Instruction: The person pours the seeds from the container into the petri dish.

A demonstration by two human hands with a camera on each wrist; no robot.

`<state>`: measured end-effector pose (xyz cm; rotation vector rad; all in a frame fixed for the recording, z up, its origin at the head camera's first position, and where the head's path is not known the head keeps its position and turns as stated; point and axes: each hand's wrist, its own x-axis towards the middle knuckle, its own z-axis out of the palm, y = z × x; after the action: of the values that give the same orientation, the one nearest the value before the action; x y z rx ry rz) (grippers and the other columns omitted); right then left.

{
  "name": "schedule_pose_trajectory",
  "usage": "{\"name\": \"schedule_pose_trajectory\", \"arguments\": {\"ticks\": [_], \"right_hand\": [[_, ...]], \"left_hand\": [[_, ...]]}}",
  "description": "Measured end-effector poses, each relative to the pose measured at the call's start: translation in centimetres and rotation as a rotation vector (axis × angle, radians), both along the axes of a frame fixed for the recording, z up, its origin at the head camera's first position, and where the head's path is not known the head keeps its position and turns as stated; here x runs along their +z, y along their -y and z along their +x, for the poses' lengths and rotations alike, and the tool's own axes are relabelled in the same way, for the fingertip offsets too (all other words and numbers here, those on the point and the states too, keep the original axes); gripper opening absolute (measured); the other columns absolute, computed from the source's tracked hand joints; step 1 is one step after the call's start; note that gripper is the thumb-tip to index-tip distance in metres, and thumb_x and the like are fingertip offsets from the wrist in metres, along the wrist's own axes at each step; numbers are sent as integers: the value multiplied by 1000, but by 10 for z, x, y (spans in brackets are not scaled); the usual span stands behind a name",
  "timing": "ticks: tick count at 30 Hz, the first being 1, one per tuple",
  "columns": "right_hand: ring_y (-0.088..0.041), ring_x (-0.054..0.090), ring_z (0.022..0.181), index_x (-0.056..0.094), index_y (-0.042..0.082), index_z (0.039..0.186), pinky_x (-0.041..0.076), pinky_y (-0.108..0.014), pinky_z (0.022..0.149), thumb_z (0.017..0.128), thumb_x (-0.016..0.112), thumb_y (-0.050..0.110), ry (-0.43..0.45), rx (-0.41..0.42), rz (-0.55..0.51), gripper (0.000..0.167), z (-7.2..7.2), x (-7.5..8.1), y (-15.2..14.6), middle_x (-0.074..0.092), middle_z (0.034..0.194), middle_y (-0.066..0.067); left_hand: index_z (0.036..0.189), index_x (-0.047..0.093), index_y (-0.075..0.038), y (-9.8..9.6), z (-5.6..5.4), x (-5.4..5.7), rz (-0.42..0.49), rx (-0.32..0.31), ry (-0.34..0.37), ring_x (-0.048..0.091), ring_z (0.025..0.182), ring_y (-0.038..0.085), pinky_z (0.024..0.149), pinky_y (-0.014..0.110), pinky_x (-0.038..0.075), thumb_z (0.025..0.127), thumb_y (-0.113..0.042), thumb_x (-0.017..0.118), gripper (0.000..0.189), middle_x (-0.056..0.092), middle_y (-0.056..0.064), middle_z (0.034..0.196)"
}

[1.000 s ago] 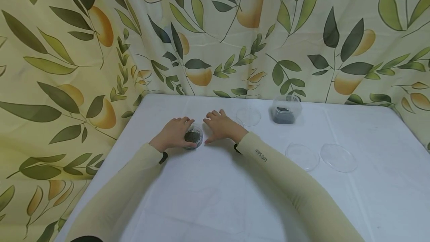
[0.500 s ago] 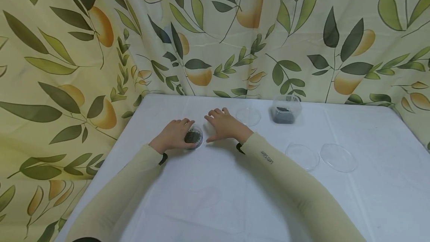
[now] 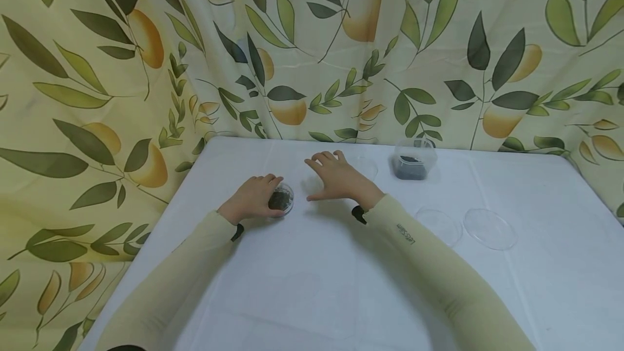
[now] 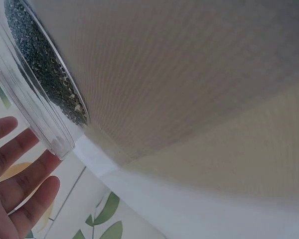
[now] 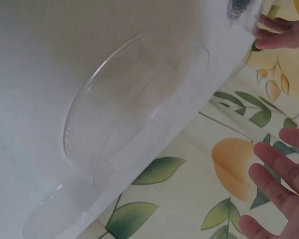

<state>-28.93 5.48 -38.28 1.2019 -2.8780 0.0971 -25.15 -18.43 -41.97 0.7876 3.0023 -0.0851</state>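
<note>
My left hand [image 3: 251,196] holds a round clear container [image 3: 281,199] on the white table, thumb on the near side and fingers on the far side. Dark granular flakes fill part of it. The left wrist view shows the container's clear wall [image 4: 50,127] close up, with fingertips at its edge. To its right, my right hand [image 3: 336,177] is spread above the table and holds nothing. In the right wrist view, a large clear round lid-like piece [image 5: 134,94] lies on the table beside the right hand's extended fingers [image 5: 279,191].
A clear box [image 3: 411,166] with dark contents stands at the back, right of centre. Two clear round discs, a left one [image 3: 439,227] and a right one [image 3: 489,229], lie beyond the right forearm. Behind the table hangs a leaf-patterned curtain [image 3: 292,69].
My right hand has moved right, away from the container, with its fingers spreading wider. The left hand keeps its hold in nearly the same place.
</note>
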Motion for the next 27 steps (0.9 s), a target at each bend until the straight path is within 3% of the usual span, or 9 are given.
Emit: {"name": "schedule_pose_trajectory", "arguments": {"ticks": [15,23,27], "right_hand": [[-30,40,129,36,10,144,25,-59,105,74,66,63,-87,-6,-70,92,16,21,-34,48,135,-12],[-31,39,130,34,9,144,22,-58,106,73,68,62,-101,-25,-76,95,25,39,-57,46,136,-13],[-32,38,130,33,7,144,21,-58,105,73,70,59,-111,-33,-90,95,26,43,-71,45,138,-14]], "left_hand": [[139,40,-2,0,-2,-6,-8,-8,0,54,117,31,100,46,42,77,-63,62,90,52,15,131],[141,37,-2,3,0,-7,12,-8,1,52,120,30,100,46,41,77,-63,62,92,51,16,133],[143,36,-3,2,0,-7,64,-9,-4,49,124,31,103,47,39,76,-62,63,94,48,16,136]]}}
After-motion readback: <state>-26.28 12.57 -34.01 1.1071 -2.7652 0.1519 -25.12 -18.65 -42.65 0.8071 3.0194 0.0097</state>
